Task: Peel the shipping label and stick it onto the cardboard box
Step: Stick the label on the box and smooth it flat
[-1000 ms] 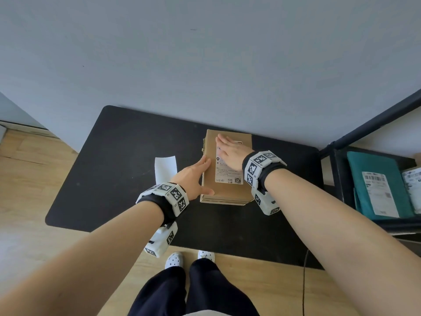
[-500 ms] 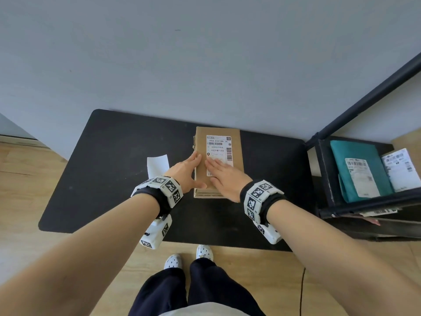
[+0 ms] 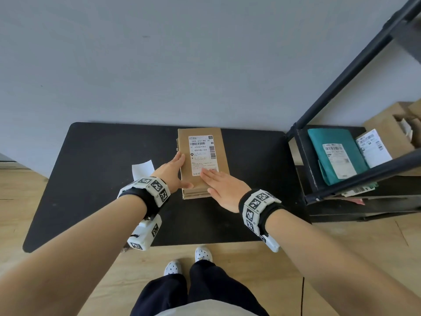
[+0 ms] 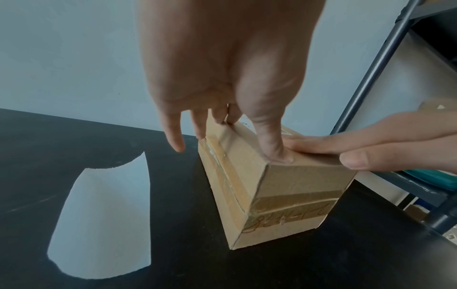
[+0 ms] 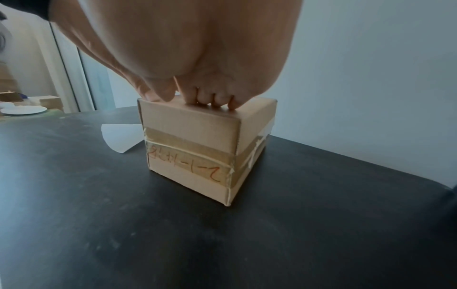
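Observation:
A brown cardboard box point(image 3: 224, 156) stands on the black table point(image 3: 95, 190), taped round its sides point(image 5: 193, 148). The white shipping label point(image 3: 203, 153) lies flat on its top. My left hand point(image 3: 176, 171) braces the box's left side with straight fingers, and its thumb point(image 4: 274, 148) presses the top near corner. My right hand point(image 3: 219, 185) lies flat, its fingertips point(image 5: 212, 102) pressing the label's near end. The peeled white backing sheet point(image 3: 143, 171) lies curled on the table left of the box point(image 4: 284, 185).
A black metal shelf point(image 3: 341, 188) stands close on the right, holding a teal parcel point(image 3: 319, 144) and a white parcel point(image 3: 373, 148), with brown boxes point(image 3: 387, 133) behind. A grey wall runs along the table's far edge. A white plate point(image 5: 23, 110) sits far left.
My right hand has slid along the label from the box's far end to its near end, uncovering the print. The left hand has stayed on the box's left side.

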{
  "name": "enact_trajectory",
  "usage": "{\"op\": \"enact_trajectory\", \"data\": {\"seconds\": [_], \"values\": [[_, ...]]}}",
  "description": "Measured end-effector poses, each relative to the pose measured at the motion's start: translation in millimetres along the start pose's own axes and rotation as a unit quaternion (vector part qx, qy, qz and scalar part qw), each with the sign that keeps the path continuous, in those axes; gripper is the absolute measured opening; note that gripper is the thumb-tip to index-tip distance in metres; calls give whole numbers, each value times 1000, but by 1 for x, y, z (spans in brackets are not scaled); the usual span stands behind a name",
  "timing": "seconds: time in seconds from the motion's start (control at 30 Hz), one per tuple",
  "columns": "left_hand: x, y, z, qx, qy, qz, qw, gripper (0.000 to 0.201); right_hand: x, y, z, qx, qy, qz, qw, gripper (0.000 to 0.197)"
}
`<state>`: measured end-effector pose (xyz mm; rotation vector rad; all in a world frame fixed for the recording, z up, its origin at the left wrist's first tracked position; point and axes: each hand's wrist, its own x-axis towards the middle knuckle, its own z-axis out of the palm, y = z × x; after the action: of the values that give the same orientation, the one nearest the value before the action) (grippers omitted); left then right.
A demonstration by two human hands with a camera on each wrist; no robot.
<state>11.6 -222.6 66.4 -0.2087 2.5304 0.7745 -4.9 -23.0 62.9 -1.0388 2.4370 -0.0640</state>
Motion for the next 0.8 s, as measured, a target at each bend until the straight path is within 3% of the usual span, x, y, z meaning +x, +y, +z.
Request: {"op": "enact_trajectory", "data": {"seconds": [0.33, 0.8], "values": [[-1, 0, -1, -2, -2, 1, 1000, 102, -14, 17, 8, 4, 25, 62, 998, 55], [5, -4, 0, -35, -9, -1, 999, 104, 43, 28, -34, 49, 5, 111, 993, 54]]}}
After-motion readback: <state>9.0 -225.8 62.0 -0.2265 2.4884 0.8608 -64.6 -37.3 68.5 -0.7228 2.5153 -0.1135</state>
